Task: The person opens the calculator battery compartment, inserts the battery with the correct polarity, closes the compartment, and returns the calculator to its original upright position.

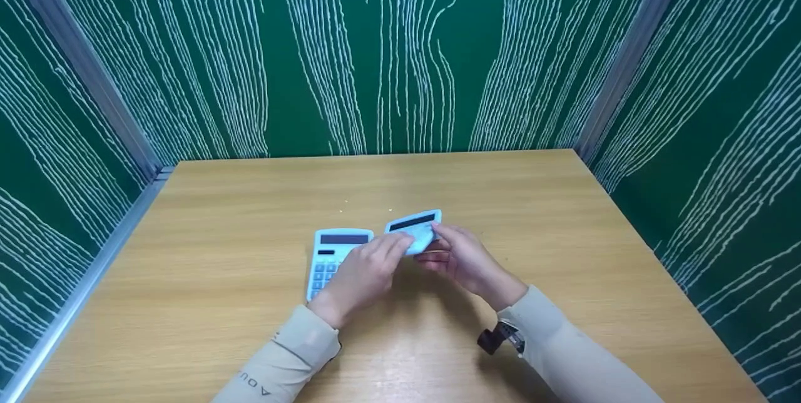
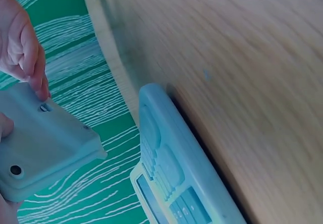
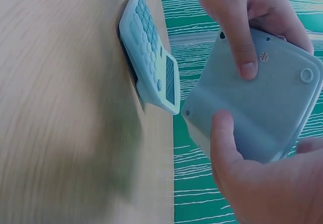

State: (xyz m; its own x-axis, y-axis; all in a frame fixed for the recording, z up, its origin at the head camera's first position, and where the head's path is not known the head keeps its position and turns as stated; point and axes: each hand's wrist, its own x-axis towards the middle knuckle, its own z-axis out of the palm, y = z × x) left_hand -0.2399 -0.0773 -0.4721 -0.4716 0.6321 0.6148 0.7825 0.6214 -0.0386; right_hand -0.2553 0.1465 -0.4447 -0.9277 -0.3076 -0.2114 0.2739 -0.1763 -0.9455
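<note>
Above the tabletop, both hands hold a light-blue calculator (image 1: 420,239) tilted up, its dark display strip visible in the head view. My left hand (image 1: 373,260) grips its left side, and my right hand (image 1: 468,263) pinches its right side. The right wrist view shows the calculator's back (image 3: 252,108), with screw holes, a round foot and a small sticker; both thumbs press on that face. In the left wrist view, right fingertips touch the back beside a small slot. A second light-blue calculator (image 1: 343,239) lies face up on the table, partly hidden behind my left hand.
The wooden table (image 1: 250,334) has green walls (image 1: 400,77) with white wavy lines at its back and sides. A few tiny pale specks (image 1: 390,209) lie beyond the calculators. A black device (image 1: 494,340) sits at the right cuff.
</note>
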